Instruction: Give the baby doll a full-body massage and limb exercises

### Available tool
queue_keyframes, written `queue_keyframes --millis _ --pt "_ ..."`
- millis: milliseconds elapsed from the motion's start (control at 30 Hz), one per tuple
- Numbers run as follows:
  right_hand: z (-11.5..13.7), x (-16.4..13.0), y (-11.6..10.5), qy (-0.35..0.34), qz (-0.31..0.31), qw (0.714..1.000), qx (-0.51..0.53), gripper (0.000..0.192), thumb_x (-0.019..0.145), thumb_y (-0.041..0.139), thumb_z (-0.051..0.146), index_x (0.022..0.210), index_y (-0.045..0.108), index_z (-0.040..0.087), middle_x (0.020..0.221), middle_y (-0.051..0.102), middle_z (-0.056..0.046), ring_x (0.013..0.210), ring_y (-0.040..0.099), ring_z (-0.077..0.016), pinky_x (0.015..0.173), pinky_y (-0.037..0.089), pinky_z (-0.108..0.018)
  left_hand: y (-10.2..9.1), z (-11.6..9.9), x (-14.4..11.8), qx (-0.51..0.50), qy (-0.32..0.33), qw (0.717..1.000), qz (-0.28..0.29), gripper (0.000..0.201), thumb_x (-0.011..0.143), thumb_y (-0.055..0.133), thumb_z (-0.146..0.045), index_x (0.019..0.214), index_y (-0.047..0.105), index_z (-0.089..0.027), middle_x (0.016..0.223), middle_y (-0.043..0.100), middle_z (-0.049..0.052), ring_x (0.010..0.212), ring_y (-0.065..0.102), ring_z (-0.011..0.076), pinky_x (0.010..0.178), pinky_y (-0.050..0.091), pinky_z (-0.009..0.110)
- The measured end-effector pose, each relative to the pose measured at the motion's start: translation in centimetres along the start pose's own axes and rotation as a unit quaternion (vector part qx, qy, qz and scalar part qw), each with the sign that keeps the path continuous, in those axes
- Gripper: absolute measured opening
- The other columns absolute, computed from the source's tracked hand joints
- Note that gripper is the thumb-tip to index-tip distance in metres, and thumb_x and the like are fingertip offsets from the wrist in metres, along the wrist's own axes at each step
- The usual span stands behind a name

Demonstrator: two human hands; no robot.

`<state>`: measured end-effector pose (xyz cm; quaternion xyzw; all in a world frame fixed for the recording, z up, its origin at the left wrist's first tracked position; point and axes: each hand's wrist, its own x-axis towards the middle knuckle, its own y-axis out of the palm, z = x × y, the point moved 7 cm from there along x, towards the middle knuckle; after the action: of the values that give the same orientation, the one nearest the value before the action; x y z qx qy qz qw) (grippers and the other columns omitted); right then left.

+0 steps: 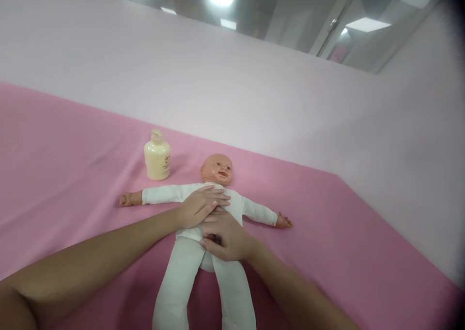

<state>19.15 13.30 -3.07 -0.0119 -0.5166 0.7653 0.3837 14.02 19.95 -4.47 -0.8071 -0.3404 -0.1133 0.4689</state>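
Note:
A baby doll (178,272) in white cloth lies on its back, arms spread to both sides, its bare plastic head towards the wall. My left hand (203,205) rests flat on the doll's chest with the fingers stretched out. Just below it, my right hand (228,235) lies on the belly, fingers loosely bent and thumb held apart. A dark gap shows between that thumb and the fingers; I cannot make out anything in it. Both hands touch each other near the middle of the doll's body.
A pale yellow pump bottle (157,160) stands upright beyond the doll's outstretched arm on the left. Pink cloth (72,156) covers the surface under everything. A white wall (218,93) rises behind it, with a mirror or window (290,15) above showing bright lights.

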Motion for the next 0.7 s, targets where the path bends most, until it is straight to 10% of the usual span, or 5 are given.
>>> queue_keyframes --millis 433,700 --pt "-3.3 -0.9 -1.4 0.213 -0.137 0.958 -0.134 0.029 0.09 0.053 0.028 0.064 0.041 0.021 0.065 0.051 0.002 0.062 0.045 -0.0131 0.075 0.037 -0.033 -0.7 2.0 -0.1 0.034 -0.097 0.99 -0.101 0.039 0.101 0.032 -0.031 0.117 0.067 -0.022 0.131 0.066 0.006 0.125 0.057 0.023 0.11 0.041 0.047" --pt "-4.3 -2.1 -2.4 0.252 -0.232 0.929 -0.141 0.025 0.097 0.042 0.033 0.117 0.052 0.021 0.121 0.059 -0.013 0.115 0.052 -0.0276 0.101 0.039 -0.049 -0.6 1.7 0.1 0.062 -0.063 0.993 -0.082 0.038 0.091 0.045 -0.021 0.125 0.062 -0.02 0.133 0.064 0.008 0.126 0.056 0.0252 0.109 0.042 0.047"
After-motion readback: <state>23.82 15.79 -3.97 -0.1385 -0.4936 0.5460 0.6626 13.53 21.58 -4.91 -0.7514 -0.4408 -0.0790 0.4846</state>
